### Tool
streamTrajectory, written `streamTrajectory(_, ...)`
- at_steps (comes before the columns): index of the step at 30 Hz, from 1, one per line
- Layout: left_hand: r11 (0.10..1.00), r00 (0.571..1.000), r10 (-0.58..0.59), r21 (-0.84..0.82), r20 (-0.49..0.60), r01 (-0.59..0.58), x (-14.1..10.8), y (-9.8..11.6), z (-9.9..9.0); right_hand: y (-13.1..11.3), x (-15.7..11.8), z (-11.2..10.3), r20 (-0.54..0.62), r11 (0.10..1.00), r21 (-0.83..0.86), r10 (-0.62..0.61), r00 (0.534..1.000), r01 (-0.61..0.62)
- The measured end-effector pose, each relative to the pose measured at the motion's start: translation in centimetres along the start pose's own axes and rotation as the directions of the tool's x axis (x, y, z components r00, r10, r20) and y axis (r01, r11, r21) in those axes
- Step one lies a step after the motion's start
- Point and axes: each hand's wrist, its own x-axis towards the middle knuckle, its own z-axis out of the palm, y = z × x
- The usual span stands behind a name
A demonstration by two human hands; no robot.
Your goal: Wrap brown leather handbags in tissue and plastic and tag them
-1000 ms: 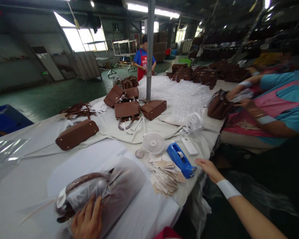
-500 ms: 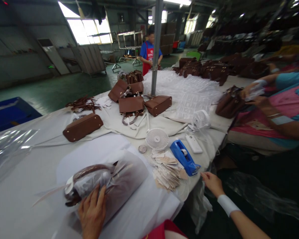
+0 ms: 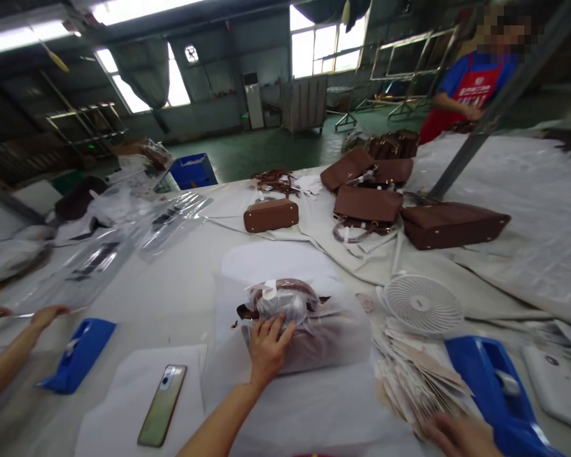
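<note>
A brown handbag (image 3: pixel 323 339) lies in the middle of the table, partly wrapped in thin white paper. Clear film covers its handle, and a white round tag (image 3: pixel 269 290) sits by the handle. My left hand (image 3: pixel 269 346) rests on the wrapped bag near the handle, fingers spread and lying on the film. Low on the right, my right hand (image 3: pixel 459 435) is smeared by motion, so its fingers do not show clearly. It is beside a pile of paper tags (image 3: pixel 416 374) and left of a blue tape dispenser (image 3: pixel 497 387).
A white fan (image 3: pixel 421 304) stands behind the tags. Several brown handbags (image 3: pixel 368 204) lie further back, near a metal post (image 3: pixel 490 108). Left are a phone (image 3: pixel 162 405), a second blue tape dispenser (image 3: pixel 78 355) and a co-worker's hands (image 3: pixel 47 315) on clear plastic.
My view has swung left. My right hand has moved from the tape dispenser's front end to beside the tags. My left hand stays on the wrapped handbag.
</note>
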Motion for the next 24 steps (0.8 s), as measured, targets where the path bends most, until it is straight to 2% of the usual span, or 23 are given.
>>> streamTrajectory(1, 1.0, 1.0, 0.002, -0.002, -0.004, -0.002, 0.0, 0.0, 0.0, -3.4, 0.2, 0.1, 0.098, 0.993, 0.076, -0.095, 0.991, 0.088)
streamTrajectory(3, 1.0, 1.0, 0.008, -0.004, -0.013, -0.008, -0.1, -0.1, 0.0, -11.2, 1.1, 0.9, 0.18, 0.943, 0.273, -0.243, 0.953, 0.189)
streamTrajectory(5, 1.0, 1.0, 0.01, -0.003, -0.03, -0.01, -0.2, -0.1, 0.0, -18.2, 2.4, 2.5, 0.164, 0.826, 0.54, -0.294, 0.942, 0.164)
streamTrajectory(6, 1.0, 0.999, 0.008, -0.003, -0.041, -0.008, -0.2, -0.1, 0.0, -20.9, 3.1, 3.4, 0.154, 0.748, 0.651, -0.296, 0.943, 0.128)
streamTrajectory(8, 1.0, 0.998, 0.004, -0.005, -0.065, -0.004, -0.3, -0.1, 0.1, -24.3, 4.5, 5.6, 0.134, 0.614, 0.788, -0.246, 0.96, 0.047)
streamTrajectory(10, 1.0, 0.996, 0.001, -0.017, -0.091, -0.002, -0.5, -0.1, 0.1, -25.2, 6.0, 7.6, 0.138, 0.547, 0.836, -0.149, 0.979, -0.034)
streamTrajectory(12, 0.999, 0.993, -0.008, -0.045, -0.114, 0.003, -0.6, -0.1, 0.3, -24.7, 7.2, 9.3, 0.153, 0.54, 0.836, -0.06, 0.986, -0.096)
streamTrajectory(15, 0.992, 0.992, -0.055, -0.116, -0.116, 0.042, -0.7, 0.1, 0.3, -23.4, 8.1, 10.7, 0.166, 0.611, 0.781, -0.005, 0.986, -0.129)
streamTrajectory(18, 0.983, 0.992, -0.1, -0.16, -0.083, 0.086, -0.7, 0.1, -0.2, -22.7, 8.1, 11.1, 0.161, 0.677, 0.724, 0.02, 0.987, -0.132)
streamTrajectory(21, 0.991, 0.997, -0.072, -0.11, 0.003, 0.072, -0.3, 0.0, -0.9, -22.7, 7.9, 11.3, 0.15, 0.696, 0.705, 0.039, 0.988, -0.135)
streamTrajectory(24, 0.997, 0.985, -0.007, -0.071, 0.171, 0.019, 0.5, -0.3, -1.5, -23.0, 7.9, 11.5, 0.127, 0.748, 0.653, 0.046, 0.991, -0.119)
